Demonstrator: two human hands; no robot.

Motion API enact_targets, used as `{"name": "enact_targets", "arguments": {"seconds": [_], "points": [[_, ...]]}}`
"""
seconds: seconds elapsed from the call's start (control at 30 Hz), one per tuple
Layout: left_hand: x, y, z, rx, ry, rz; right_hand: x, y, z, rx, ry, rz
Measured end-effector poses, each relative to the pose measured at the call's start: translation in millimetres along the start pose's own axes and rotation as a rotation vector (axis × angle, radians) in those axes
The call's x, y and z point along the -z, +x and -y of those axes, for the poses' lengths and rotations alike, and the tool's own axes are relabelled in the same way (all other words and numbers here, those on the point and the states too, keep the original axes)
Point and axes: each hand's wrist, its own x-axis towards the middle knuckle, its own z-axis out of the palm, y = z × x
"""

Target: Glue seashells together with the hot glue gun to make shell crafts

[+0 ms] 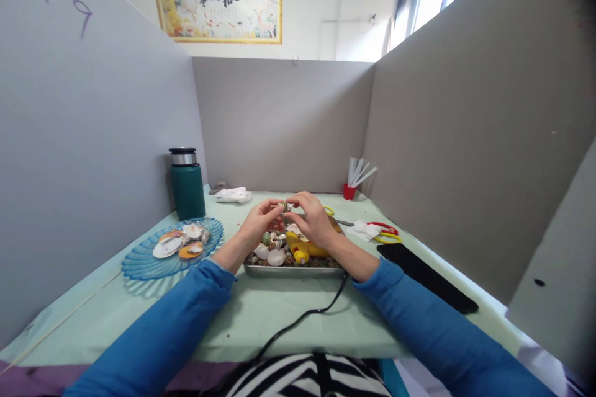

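Note:
My left hand (264,221) and my right hand (310,218) meet above a metal tray (293,272), fingertips pinched on a small shell piece (285,206). Fingers cover much of it, so its exact shape is unclear. In the tray below lie many small shells (275,257), some white, some brown. A yellow hot glue gun (305,247) rests on them under my right hand, its black cord (311,312) running over the front edge of the table.
At left, a blue scalloped plate (135,258) bears shell pieces (181,240); behind it stands a green bottle (187,189). At right are scissors (388,237), a black flat strip (426,276) and a red cup (349,192) of glue sticks (358,172). Grey partitions (284,124) enclose the table.

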Motion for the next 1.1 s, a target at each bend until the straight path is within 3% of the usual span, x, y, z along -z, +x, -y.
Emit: {"name": "enact_targets", "arguments": {"seconds": [1.1], "points": [[-5.2, -0.6, -2.9, -0.039, 0.191, -0.060, -0.2, -1.5, 6.6, 0.055, -0.111, 0.091]]}}
